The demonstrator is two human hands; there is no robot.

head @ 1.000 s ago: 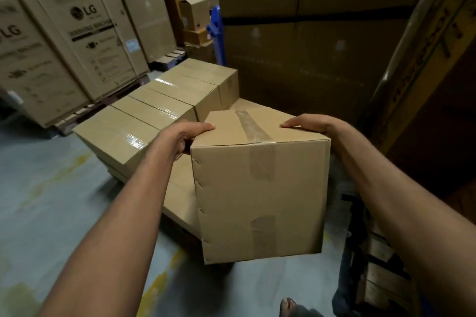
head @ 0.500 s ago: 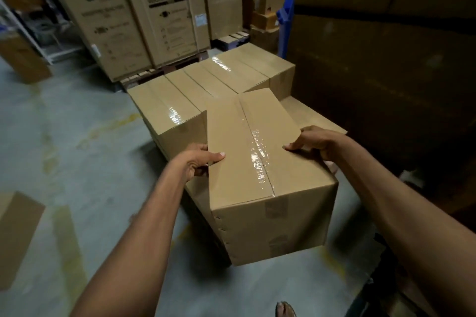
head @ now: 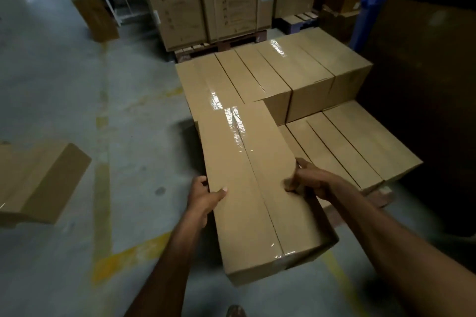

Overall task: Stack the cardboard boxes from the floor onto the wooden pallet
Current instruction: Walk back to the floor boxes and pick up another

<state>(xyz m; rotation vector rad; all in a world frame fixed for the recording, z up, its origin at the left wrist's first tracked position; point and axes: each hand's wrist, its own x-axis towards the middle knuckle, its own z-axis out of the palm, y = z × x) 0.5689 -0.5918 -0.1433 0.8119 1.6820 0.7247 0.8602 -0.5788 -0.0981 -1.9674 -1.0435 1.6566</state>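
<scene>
At far left we note a loose brown cardboard box [head: 38, 183] lying on the grey concrete floor [head: 123, 136], well apart from the rest. The left hand [head: 203, 198] grips the left long edge of the long brown tape-sealed cardboard box [head: 257, 201], thumb on top. The right hand [head: 311, 183] is clamped on its right edge. This box sits over the near left corner of the wooden pallet [head: 381, 197], its near end out over the floor. We cannot tell whether its far end rests on the stacked brown cardboard boxes [head: 283, 77] along the pallet's far and right sides.
</scene>
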